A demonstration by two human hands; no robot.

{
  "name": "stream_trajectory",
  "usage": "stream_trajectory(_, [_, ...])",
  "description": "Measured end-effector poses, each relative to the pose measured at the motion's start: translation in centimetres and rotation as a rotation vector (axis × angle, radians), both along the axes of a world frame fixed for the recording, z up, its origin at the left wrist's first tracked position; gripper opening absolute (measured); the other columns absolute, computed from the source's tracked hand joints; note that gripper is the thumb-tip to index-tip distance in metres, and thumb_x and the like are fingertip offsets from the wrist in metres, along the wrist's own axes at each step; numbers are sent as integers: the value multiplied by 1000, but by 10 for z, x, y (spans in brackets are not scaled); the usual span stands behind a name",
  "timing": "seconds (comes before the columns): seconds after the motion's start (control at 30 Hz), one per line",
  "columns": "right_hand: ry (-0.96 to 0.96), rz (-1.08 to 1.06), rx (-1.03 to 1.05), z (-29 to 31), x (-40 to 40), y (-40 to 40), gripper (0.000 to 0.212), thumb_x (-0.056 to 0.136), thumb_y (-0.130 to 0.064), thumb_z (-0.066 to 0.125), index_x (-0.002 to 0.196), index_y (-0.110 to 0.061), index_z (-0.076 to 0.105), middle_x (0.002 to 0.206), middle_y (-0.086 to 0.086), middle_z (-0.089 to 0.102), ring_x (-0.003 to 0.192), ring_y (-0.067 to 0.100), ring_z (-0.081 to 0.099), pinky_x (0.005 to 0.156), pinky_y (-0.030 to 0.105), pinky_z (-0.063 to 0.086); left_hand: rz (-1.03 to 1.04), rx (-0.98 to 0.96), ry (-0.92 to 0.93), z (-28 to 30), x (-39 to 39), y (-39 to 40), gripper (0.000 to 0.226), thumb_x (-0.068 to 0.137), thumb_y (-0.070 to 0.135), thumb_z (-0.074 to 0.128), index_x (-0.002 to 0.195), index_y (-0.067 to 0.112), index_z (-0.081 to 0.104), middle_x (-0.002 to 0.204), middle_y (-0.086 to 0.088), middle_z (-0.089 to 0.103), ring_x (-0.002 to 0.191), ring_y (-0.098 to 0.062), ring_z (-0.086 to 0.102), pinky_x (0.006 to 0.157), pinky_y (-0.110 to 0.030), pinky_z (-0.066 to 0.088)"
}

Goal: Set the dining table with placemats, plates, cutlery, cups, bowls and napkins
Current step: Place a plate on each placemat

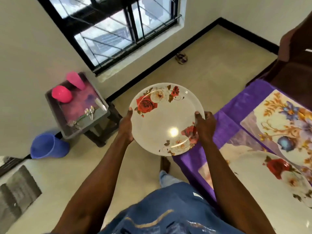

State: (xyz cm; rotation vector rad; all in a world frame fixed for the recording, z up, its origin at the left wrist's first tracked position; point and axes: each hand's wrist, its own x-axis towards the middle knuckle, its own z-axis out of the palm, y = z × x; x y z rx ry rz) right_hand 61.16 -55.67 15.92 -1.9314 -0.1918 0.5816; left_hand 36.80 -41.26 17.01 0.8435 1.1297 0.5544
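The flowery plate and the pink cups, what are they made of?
Rose-patterned plate: glossy, with a bright light glare; probably melamine or glazed ceramic, can't tell which. Pink cups: likely plastic, given the bright even colour and soft sheen.

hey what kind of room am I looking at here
Most likely a home dining room: a table with a purple cloth and floral placemats, a rose-patterned plate held in both hands, tiled floor and a barred window.
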Motion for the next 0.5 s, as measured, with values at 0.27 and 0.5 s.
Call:
stream_trajectory(0.27, [26,-143,-73,-9,38,108,21,87,-38,58,87,-17,61,89,6,69,80,28,67,76,43,55,-109,-72,91,-12,67,152,62,81,64,67,120,16,67,120,-13,69,107,-37,67,89,-59,54])
stream_trajectory(0.5, [16,-339,-120,-14,62,183,20,93,-26,59,90,-6,61,83,6,65,63,14,58,62,29,43,-348,-165,36,-37,127,263,61,92,60,54,134,17,57,131,-16,62,119,-41,59,95,-60,49])
